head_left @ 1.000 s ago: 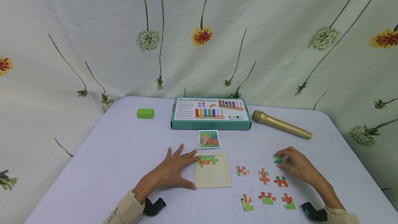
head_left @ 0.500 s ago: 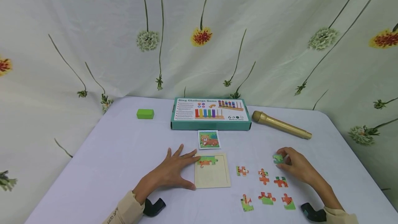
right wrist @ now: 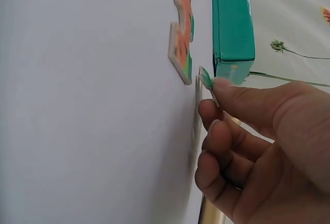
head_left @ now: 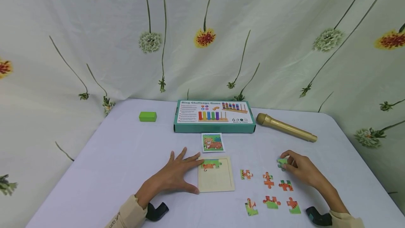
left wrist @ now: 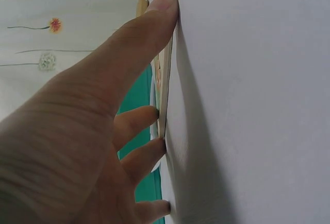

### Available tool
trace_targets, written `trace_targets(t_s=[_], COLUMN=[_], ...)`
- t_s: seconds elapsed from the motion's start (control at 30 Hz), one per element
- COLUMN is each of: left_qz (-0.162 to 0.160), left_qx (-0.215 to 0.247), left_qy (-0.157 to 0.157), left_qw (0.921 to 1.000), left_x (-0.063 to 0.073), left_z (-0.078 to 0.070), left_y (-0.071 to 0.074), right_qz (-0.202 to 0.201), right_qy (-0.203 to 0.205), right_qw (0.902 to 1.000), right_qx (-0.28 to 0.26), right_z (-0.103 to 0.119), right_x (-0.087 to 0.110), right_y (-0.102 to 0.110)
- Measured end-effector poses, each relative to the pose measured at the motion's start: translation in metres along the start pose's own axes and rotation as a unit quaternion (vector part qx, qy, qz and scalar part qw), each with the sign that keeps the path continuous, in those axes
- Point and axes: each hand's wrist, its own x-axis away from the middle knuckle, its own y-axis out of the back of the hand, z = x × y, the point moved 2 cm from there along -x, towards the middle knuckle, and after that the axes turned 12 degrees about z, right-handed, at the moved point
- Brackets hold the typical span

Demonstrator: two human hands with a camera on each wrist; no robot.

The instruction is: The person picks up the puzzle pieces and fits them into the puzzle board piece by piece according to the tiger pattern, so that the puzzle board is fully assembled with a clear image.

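Right hand [head_left: 300,168] pinches small green jigsaw piece [head_left: 280,162]

The piece is right of the square, pale wooden puzzle board [head_left: 216,182], beyond six orange-and-green puzzle pieces [head_left: 271,202]. Left hand [head_left: 175,173], fingers spread, grasping nothing, touches the board's left side.

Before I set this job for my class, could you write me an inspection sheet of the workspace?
Surface: pale tabletop, no spill seen.
Job's things: puzzle board with fitted pieces in its far left corner and the rest of its recess bare; six loose pieces to its right; picture card just beyond it.
Clutter: green block, Ring Challenge Game box and gold microphone-shaped object, all towards the far side.
Left grip: fingers spread, thumb and index finger touching the board.
Right grip: pinching a green piece.
Cables: nothing seen.
Surroundings: flower-print backdrop behind the table.
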Motion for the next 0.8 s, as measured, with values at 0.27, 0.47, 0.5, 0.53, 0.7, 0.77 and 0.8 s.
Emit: trace_targets(t_s=[0.27,0.47,0.5,0.53,0.7,0.77,0.8], left_qz=[0.000,-0.001,-0.002,-0.002,-0.002,-0.001,-0.002], left_qx=[0.000,-0.001,-0.002,-0.002,-0.002,-0.001,-0.001], left_qy=[-0.001,-0.001,-0.001,-0.001,-0.001,-0.001,-0.001], left_qw=[1.0000,1.0000,1.0000,1.0000,1.0000,1.0000,1.0000], left_x=[0.000,-0.002,-0.002,-0.002,-0.001,0.000,0.000], left_z=[0.000,0.000,0.000,0.000,0.000,-0.001,-0.001], left_y=[0.000,0.000,0.000,0.000,0.000,0.000,0.000], right_qz=[0.005,0.002,0.002,0.002,0.003,0.005,0.006], right_qy=[0.019,0.039,0.042,0.046,0.064,0.069,0.070], right_qw=[0.9996,0.9989,0.9987,0.9986,0.9977,0.9973,0.9973], right_qx=[-0.018,-0.027,-0.027,-0.026,-0.023,-0.024,-0.024], right_z=[0.003,0.008,0.009,0.009,0.011,0.013,0.014], right_x=[-0.003,-0.005,-0.006,-0.006,-0.008,-0.010,-0.011], right_y=[0.002,0.002,0.002,0.002,0.001,0.001,0.001])
